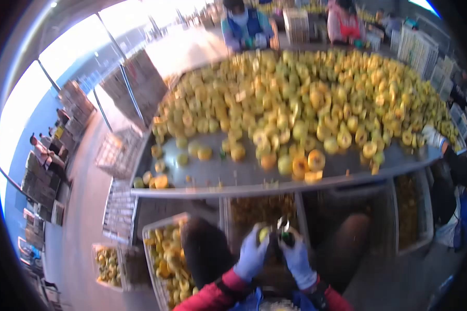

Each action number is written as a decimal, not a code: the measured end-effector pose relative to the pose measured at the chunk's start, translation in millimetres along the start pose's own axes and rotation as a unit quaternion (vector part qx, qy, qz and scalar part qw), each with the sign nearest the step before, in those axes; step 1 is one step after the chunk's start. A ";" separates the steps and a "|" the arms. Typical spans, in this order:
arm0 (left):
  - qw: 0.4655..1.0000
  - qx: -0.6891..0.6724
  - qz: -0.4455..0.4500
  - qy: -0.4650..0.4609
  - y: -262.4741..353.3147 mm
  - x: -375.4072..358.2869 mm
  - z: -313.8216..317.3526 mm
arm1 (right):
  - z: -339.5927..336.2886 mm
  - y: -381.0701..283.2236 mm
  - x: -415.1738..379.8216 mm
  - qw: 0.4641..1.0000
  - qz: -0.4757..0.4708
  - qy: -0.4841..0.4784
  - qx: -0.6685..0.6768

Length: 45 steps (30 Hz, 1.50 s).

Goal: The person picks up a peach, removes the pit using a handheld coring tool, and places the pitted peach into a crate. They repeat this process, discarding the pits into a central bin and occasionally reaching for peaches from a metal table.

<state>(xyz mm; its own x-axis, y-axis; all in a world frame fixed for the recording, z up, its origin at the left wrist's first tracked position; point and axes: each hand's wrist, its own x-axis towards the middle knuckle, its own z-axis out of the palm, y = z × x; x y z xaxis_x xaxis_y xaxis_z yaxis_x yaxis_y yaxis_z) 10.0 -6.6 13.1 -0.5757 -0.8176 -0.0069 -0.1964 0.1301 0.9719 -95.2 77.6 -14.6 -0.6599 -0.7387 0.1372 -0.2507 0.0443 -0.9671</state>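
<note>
My left hand [251,255], in a pale blue-white glove, is closed around a yellow-green fruit [264,235]. My right hand [298,259], gloved alike, is closed on the dark green handle of a small tool with a metal loop [284,224] at its upper end. The tool's exact kind is blurred. Both hands are close together over my lap, with the tool just right of the fruit and a small gap between. Behind them, under the table edge, a crate [224,220] holds brownish scraps.
A metal table [213,173] bears a large heap of halved yellow fruit [290,98]. A crate of fruit pieces [149,248] stands left of my knee; another crate [428,228] is at right. A co-worker's gloved hand [433,137] reaches the table's right side. People sit across the table.
</note>
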 end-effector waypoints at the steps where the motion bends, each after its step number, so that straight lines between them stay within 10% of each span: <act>1: 0.999 -0.034 -0.018 0.005 4.5 -0.2 0.7 | 6.8 0.7 -5.5 0.997 -0.048 0.047 -0.024; 5: 0.994 -0.090 -0.009 0.063 -15.1 -5.4 9.6 | 7.7 -23.9 -5.7 0.998 -0.038 -0.003 0.039; 8: 0.982 -0.172 -0.057 0.049 -2.6 -3.0 6.1 | -2.0 -40.0 -20.1 0.902 0.193 -0.066 0.381; 11: 0.965 -0.230 -0.110 0.058 -8.7 -0.1 -4.7 | -15.5 -42.0 -17.9 0.875 0.310 -0.041 0.371; 13: 0.962 -0.250 -0.097 0.059 1.1 -0.8 -5.0 | -14.2 -34.3 -19.3 0.916 0.308 -0.077 0.244; 15: 0.990 -0.130 -0.055 0.024 2.9 -6.9 -6.1 | 5.5 -14.7 -36.3 0.973 -0.216 0.000 -0.082; 19: 0.984 -0.166 -0.046 0.035 17.2 -11.1 -0.9 | -3.7 -49.0 -30.9 0.988 0.015 -0.150 0.030; 30: 0.978 -0.196 -0.007 0.077 22.7 -24.5 7.2 | 4.4 -32.7 -58.5 0.992 -0.081 -0.089 -0.031; 36: 0.987 -0.160 0.016 0.001 18.2 -20.6 6.4 | -0.1 -10.1 -74.3 0.991 -0.067 -0.112 0.004; 37: 0.987 -0.160 0.017 0.001 18.9 -21.0 5.6 | -0.3 -3.8 -80.8 0.986 0.052 -0.132 0.091; 42: 0.984 -0.145 -0.046 -0.094 27.3 -12.8 -0.9 | -12.0 -33.8 -64.1 0.838 0.339 -0.140 0.404; 44: 0.983 -0.105 0.012 -0.148 27.1 -2.2 -10.2 | -22.0 -52.4 -48.1 0.614 0.417 -0.291 0.603; 45: 0.984 -0.103 0.013 -0.148 27.3 1.1 -13.9 | -20.2 -51.8 -47.6 0.613 0.415 -0.292 0.605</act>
<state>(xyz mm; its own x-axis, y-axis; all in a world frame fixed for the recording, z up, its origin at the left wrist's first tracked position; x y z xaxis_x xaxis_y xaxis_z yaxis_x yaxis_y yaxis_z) 15.0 -11.7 42.9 -0.7902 -0.6125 -0.0200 -0.0314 0.0078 0.9995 -65.2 124.1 33.3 0.2503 -0.9300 -0.2692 0.9428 0.2974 -0.1508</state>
